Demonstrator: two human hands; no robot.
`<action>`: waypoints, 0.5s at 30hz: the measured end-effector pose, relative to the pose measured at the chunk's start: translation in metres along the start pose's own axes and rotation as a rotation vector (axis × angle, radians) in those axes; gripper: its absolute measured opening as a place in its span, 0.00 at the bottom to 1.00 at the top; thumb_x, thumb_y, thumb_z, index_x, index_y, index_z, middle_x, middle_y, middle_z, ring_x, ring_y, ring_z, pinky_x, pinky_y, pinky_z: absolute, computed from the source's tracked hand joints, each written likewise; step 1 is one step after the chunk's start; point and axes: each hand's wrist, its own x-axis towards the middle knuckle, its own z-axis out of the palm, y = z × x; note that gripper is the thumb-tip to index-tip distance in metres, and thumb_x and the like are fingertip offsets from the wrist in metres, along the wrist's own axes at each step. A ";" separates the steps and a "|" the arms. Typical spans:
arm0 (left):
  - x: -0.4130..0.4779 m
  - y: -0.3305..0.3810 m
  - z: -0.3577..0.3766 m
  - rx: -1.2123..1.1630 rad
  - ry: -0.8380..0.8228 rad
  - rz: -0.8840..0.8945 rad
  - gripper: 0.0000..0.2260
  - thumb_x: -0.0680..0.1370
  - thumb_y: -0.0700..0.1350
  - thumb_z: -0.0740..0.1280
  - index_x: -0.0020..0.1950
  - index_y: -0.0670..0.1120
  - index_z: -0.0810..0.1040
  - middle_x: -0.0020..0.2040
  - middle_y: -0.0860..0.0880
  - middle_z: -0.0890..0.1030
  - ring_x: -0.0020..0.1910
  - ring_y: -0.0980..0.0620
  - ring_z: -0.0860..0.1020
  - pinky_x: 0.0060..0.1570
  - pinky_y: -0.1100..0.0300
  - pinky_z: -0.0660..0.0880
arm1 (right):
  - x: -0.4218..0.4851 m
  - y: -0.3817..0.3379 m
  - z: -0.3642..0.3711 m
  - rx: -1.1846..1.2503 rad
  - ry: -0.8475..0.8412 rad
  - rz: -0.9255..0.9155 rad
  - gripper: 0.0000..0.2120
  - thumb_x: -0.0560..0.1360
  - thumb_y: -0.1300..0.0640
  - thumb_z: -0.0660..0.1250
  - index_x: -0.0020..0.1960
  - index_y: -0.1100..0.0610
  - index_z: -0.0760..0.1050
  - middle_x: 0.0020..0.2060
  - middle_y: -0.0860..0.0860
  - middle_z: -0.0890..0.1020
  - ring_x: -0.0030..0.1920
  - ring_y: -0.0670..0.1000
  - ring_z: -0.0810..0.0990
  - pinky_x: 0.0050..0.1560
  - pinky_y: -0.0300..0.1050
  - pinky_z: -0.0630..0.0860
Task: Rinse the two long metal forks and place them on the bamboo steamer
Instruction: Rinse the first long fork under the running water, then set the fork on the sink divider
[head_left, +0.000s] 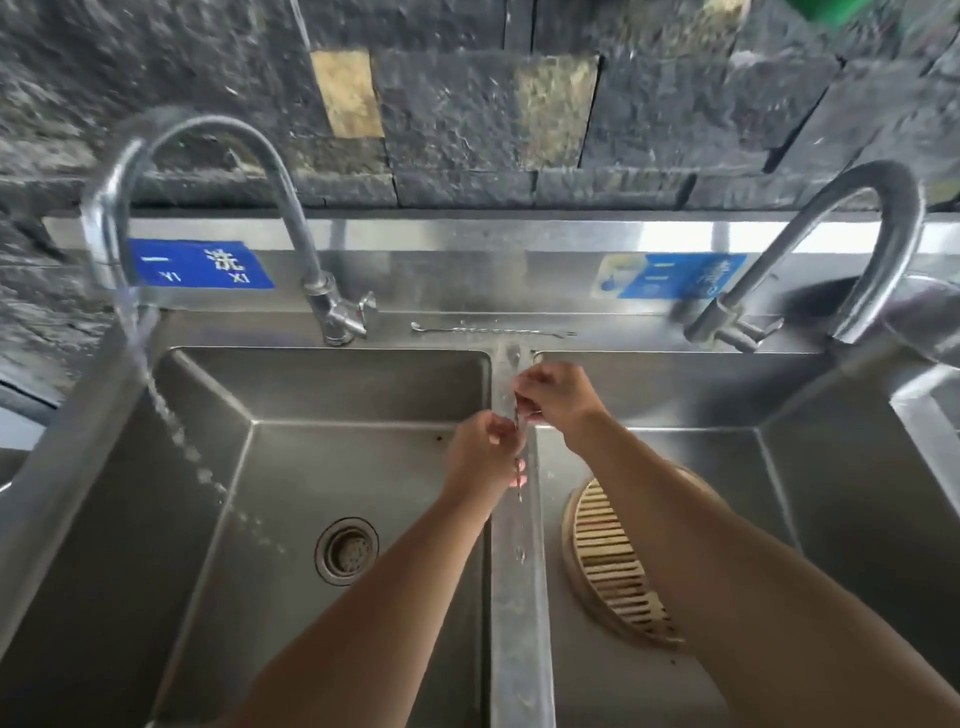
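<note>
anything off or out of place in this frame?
Yes. The left faucet is running, but its stream falls into the left basin far from both hands, which hold a thin metal utensil over the divider. Another long utensil lies on the back ledge.

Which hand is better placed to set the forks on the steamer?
The right hand, probably. The steamer lies in the right basin, under the right forearm, while the left hand is across the divider. Both hands seem to hold the forks.
</note>
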 end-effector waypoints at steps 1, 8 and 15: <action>0.007 0.000 0.005 0.060 0.038 0.025 0.04 0.78 0.39 0.67 0.45 0.38 0.76 0.35 0.42 0.78 0.31 0.46 0.77 0.43 0.38 0.81 | 0.009 0.002 -0.002 -0.026 0.001 0.003 0.05 0.75 0.68 0.68 0.40 0.66 0.79 0.25 0.56 0.78 0.22 0.48 0.75 0.31 0.43 0.76; 0.045 -0.006 0.030 0.326 0.140 0.124 0.06 0.74 0.40 0.65 0.38 0.38 0.76 0.34 0.37 0.79 0.32 0.43 0.77 0.39 0.42 0.78 | 0.060 0.023 -0.010 -0.156 0.019 0.005 0.11 0.74 0.63 0.69 0.33 0.61 0.77 0.23 0.51 0.77 0.25 0.51 0.74 0.34 0.48 0.77; 0.065 -0.012 0.044 0.543 0.155 0.144 0.08 0.77 0.42 0.60 0.38 0.46 0.74 0.35 0.46 0.80 0.36 0.44 0.80 0.39 0.50 0.77 | 0.078 0.035 -0.007 -0.270 0.073 0.002 0.14 0.73 0.59 0.69 0.29 0.57 0.71 0.27 0.53 0.75 0.31 0.54 0.76 0.41 0.57 0.82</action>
